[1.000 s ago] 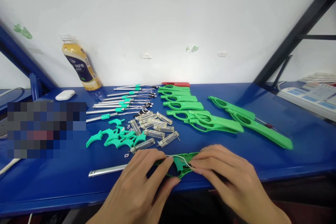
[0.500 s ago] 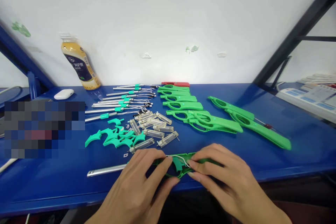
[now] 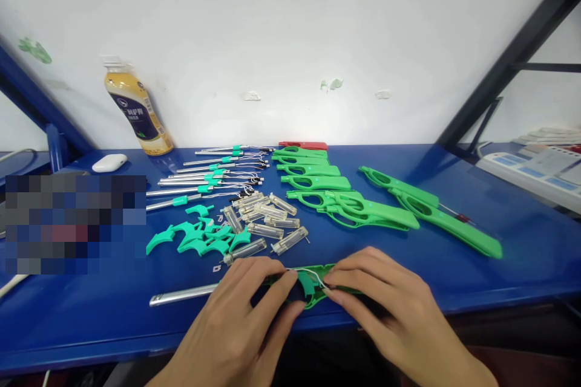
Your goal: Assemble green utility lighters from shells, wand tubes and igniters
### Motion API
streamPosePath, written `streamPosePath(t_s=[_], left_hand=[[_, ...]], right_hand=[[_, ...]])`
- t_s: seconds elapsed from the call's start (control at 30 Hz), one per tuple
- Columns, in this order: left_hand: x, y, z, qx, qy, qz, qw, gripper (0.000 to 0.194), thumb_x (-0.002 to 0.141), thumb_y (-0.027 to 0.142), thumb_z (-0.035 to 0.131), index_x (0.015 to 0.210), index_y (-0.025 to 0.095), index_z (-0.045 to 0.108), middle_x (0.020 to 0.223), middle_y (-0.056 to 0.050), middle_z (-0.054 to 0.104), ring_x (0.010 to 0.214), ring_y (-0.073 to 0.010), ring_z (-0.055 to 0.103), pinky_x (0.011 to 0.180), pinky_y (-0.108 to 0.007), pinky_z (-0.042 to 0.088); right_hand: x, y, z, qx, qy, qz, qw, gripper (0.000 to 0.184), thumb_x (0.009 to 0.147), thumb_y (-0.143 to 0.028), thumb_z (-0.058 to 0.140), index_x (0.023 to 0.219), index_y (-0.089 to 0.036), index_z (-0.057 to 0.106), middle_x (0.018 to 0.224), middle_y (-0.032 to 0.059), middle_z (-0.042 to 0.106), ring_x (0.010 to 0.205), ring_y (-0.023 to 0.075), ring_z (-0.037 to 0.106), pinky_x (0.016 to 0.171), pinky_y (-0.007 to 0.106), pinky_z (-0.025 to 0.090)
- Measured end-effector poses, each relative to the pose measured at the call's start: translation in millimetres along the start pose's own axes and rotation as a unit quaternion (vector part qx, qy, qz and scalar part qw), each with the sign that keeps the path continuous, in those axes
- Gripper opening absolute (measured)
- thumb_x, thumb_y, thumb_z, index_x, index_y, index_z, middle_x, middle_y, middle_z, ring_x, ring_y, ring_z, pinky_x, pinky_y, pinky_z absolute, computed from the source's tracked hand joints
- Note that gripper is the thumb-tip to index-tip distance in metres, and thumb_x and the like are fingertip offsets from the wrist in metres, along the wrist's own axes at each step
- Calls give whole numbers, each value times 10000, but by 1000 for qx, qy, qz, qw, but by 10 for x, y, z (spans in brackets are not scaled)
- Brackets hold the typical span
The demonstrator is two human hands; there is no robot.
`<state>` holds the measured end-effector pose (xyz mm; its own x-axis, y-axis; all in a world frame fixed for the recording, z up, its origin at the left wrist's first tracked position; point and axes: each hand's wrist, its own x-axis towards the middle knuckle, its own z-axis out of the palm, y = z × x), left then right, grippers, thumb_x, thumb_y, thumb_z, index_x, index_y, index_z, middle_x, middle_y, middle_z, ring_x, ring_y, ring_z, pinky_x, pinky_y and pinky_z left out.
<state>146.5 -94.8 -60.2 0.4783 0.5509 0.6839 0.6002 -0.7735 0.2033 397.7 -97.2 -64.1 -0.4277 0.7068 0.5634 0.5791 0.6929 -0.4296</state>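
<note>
A green lighter casing half (image 3: 314, 302) lies at the table's front edge, its inside facing up. My left hand (image 3: 240, 314) grips its left part between thumb and fingers. In the casing sits a teal trigger (image 3: 307, 283), with a white wire (image 3: 314, 273) running over it. Fingertips of my right hand (image 3: 390, 302) are closed on the wire at the casing's right part. A silver lighter tube (image 3: 184, 295) sticks out leftward from beneath my left hand. Both hands cover much of the casing.
Behind my hands lie clear fuel tanks (image 3: 265, 230), loose teal triggers (image 3: 193, 243) and several metal tubes with wires (image 3: 200, 182). Green lighter casings (image 3: 390, 216) spread to the right, near a red casing (image 3: 303, 146). A yellow bottle (image 3: 136, 112) and white earphone case (image 3: 109, 162) stand back left.
My right thumb has moved up slightly toward the right fingers at the wire. My left thumb has shifted a little up and left. The other things stay put.
</note>
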Motion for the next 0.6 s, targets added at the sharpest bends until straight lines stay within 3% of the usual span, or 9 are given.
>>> streamPosePath(t_s=[0.3,0.6], left_hand=[[-9,-15,-1,0,-8,0,1000,241,1030,104,611,1260,130,679,1125,-99,690,1035,-204,672,941,-362,556],[-5,-10,-3,3,-11,1,1000,224,1047,121,585,1251,150,673,1108,-87,691,1017,-203,675,905,-361,561]], right_hand=[[5,1,18,3,22,11,1000,130,1029,-195,702,1128,-271,740,1030,-2,743,931,130,694,812,256,577],[24,-9,49,-39,51,-21,998,123,1040,-163,666,1072,-234,762,995,31,770,839,155,704,749,301,565]])
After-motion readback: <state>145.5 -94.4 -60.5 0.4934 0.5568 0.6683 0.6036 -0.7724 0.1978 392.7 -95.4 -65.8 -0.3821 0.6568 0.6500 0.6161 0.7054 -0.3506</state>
